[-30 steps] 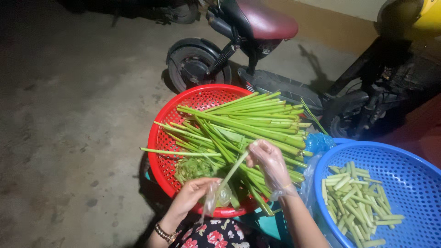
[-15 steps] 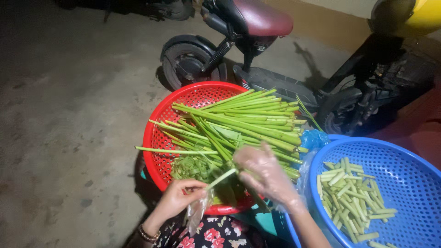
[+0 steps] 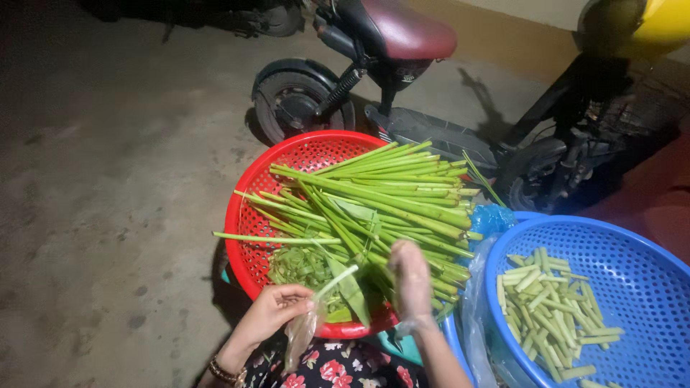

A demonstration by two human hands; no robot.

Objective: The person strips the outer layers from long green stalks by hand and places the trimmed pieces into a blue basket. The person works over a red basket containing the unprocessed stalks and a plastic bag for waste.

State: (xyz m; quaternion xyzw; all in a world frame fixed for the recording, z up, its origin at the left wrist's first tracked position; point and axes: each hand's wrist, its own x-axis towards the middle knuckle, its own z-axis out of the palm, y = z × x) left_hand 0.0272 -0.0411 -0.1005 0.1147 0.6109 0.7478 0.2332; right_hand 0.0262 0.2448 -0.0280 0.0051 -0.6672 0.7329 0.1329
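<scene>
A red perforated basket [image 3: 248,215] on the ground holds a pile of long green stems [image 3: 381,197] with some leaves at its near edge. My left hand [image 3: 277,309] pinches the lower end of one thin pale stem [image 3: 336,279] at the basket's near rim; a loose clear plastic glove [image 3: 298,334] hangs below the fingers. My right hand [image 3: 411,282], covered by a clear plastic glove, rests on the near ends of the stems, fingers pointing down and slightly blurred. A blue perforated basket [image 3: 632,251] to the right holds several short cut stem pieces [image 3: 550,305].
Two parked scooters stand behind the baskets: one with a dark red seat [image 3: 402,29], and a black one with a yellow helmet [image 3: 658,21] at the right. A blue plastic bag [image 3: 492,219] lies between the baskets. Bare concrete floor [image 3: 108,179] stretches to the left.
The right hand dropped from higher on the stems to their near ends. The left hand kept its pinch on the thin stem and shifted slightly lower.
</scene>
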